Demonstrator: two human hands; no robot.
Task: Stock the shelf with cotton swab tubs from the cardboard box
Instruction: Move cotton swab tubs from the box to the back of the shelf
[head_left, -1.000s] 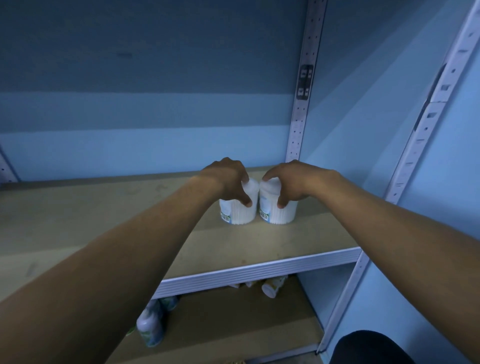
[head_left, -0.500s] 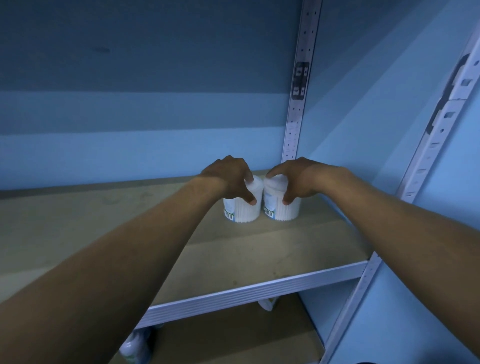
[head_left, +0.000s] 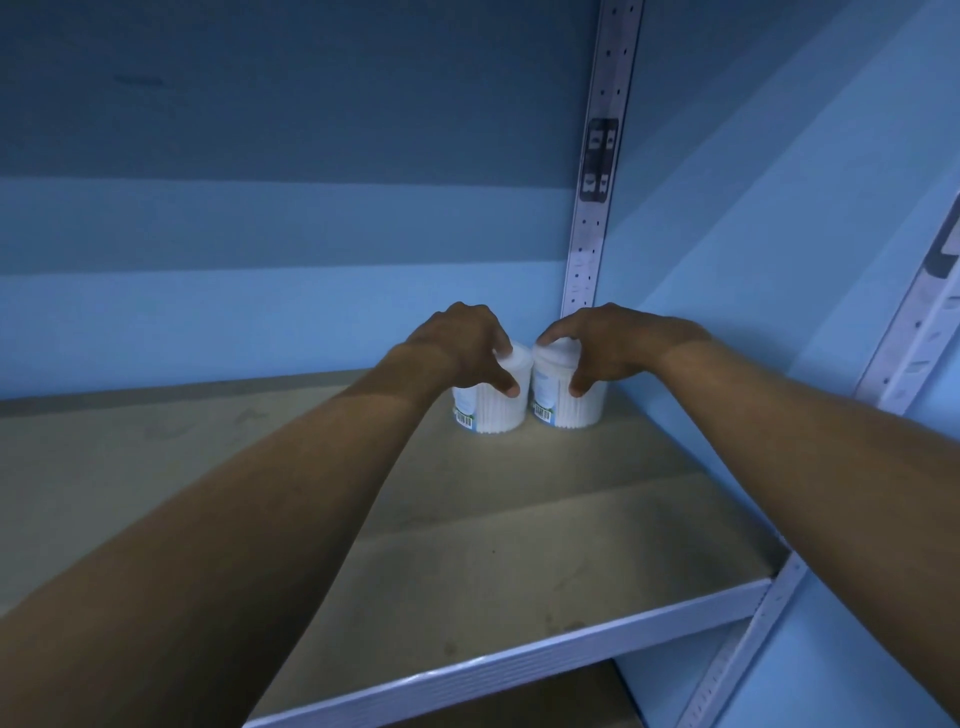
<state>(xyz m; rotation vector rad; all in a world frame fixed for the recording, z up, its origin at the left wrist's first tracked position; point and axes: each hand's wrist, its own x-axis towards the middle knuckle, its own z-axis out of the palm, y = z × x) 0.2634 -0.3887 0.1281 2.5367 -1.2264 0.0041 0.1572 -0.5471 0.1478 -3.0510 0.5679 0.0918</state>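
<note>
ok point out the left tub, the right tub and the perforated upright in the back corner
left tub (head_left: 493, 410), head view, on its ribbed lower wall below the thumb
right tub (head_left: 558, 405), head view, on its front wall beside the label
perforated upright (head_left: 597, 208), head view, on its face just above mid height

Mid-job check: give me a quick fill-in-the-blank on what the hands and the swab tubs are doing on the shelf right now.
1. The number of tubs standing on the shelf board is ____.
2. The left hand grips the ____ tub from above.
3. The right tub, held by the right hand, stands nearest the shelf's back ____ corner.
4. Both tubs stand ____, barcodes facing the camera.

Missing words: two; left; right; upright
</note>
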